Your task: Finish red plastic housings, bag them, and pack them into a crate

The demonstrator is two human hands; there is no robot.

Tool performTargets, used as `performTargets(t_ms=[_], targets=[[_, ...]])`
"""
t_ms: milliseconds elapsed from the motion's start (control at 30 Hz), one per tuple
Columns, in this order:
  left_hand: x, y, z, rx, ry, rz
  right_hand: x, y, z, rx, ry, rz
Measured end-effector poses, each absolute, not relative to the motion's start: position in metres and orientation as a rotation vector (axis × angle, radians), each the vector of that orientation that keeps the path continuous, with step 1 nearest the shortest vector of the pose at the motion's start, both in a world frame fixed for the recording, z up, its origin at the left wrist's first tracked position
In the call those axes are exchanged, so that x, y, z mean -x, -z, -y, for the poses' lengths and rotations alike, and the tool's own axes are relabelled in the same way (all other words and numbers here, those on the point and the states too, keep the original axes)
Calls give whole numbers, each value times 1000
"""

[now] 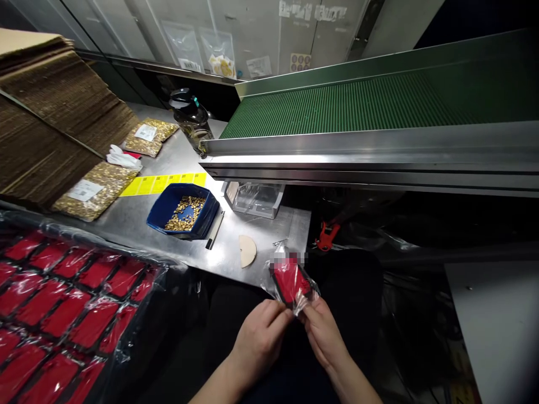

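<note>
In the head view, a small clear plastic bag (290,283) with a flat red and black item inside is held over the table's front edge. My left hand (261,332) is closed, thumb and fingers pinching the bag's near edge. Beside it, my right hand (325,332) pinches the bag's near right corner. What exactly the red item is cannot be made out through the shiny film. Just left of the bag lies a pale half-round disc (247,251). A blue bin (156,217) farther left holds many small gold-coloured metal pieces (185,216).
A box (168,280) lined with dark plastic, full of bagged red items, stands at left. Cardboard (54,95), bags of gold pieces (96,188), a bottle (191,120) and a clear tray (255,199) lie behind. A green conveyor (337,104) crosses above; orange-handled scissors (327,235) hang right.
</note>
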State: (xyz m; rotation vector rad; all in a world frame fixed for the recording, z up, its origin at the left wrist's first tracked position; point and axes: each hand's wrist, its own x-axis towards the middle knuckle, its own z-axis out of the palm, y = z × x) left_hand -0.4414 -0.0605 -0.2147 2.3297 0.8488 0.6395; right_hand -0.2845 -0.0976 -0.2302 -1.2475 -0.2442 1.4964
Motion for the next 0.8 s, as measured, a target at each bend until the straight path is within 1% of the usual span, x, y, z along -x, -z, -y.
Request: performTargets(t_ms=[100, 233, 333, 400, 467, 567, 700, 800], targets=[[435, 202, 61, -2376, -659, -767, 284, 218, 92, 1222, -1585, 513], [442, 179, 53, -2155, -512, -699, 277, 209, 93, 1231, -1744, 690], [451, 174, 50, -1907, -511, -861, 276, 208, 96, 1346, -1817, 776], [454, 179, 49, -1778, -493, -1032, 280, 205, 98, 1568, -1719, 970], [452, 185, 48, -1732, -455, -1171, 288, 201, 98, 1805, -1530, 1230], [449, 188, 46, -1717, -448, -1286, 302, 196, 98, 1980, -1298, 1603], [454, 181, 45, -1802, -506, -1122, 310, 193, 99, 2008, -1142, 2000], [466, 171, 44, -1920, -534, -940, 308, 184, 96, 1989, -1111, 2074]])
